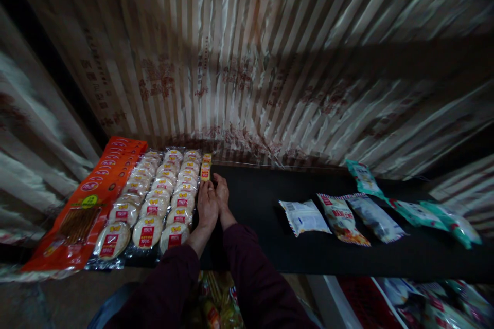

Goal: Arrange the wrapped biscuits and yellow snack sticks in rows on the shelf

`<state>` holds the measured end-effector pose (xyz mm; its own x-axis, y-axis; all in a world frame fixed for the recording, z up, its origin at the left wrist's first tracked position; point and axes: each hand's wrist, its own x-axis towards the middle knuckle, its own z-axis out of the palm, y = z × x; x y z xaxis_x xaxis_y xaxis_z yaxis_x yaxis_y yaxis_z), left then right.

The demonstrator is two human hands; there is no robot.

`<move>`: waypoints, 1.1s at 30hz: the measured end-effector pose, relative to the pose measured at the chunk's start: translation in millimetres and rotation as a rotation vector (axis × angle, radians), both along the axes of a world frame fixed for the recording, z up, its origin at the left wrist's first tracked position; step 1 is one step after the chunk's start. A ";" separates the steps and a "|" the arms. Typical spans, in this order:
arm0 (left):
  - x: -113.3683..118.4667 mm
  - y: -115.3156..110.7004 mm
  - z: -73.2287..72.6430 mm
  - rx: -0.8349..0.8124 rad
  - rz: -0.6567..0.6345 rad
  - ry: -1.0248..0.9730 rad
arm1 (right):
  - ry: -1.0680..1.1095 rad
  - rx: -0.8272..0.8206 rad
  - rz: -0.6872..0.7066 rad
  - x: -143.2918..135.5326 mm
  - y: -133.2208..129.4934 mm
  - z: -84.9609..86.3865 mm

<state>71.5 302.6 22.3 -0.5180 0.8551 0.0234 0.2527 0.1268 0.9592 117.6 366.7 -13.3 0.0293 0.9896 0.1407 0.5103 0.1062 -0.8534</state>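
A short row of small yellow and orange snack packets (206, 167) lies on the black shelf. My left hand (208, 206) is at its near end, fingers together and bent over a small yellow packet mostly hidden beneath them. Against its right side, my right hand (222, 194) closes in, fingers curled toward the same spot. Left of my hands run three overlapping rows of round rice crackers (180, 200) in clear wrappers with red and yellow labels. Beyond them, flat orange snack bags (90, 185) overlap in a column.
On the right of the black shelf (254, 205) lie a white packet (304, 217), a red-and-white bag (343, 220), and several teal bags (363, 177). Striped, printed plastic sheeting (247, 61) hangs behind. Below the shelf edge are more packets (216, 300) and a white-edged box (335, 300).
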 end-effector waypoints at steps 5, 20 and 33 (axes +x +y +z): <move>6.5 -14.3 -2.1 -0.015 0.002 0.041 | -0.008 -0.015 -0.014 8.1 -18.9 4.9; 13.9 -87.4 -4.6 -0.046 -0.132 0.212 | -0.057 0.005 0.188 37.3 -107.0 21.2; 4.3 -141.8 -11.3 0.023 -0.348 0.446 | -0.245 0.040 0.231 47.8 -167.4 22.5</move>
<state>75.8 160.8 11.0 -0.1412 0.9704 0.1961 0.6577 -0.0561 0.7512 165.4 199.3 9.2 -0.2345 0.9597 0.1549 0.6586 0.2740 -0.7008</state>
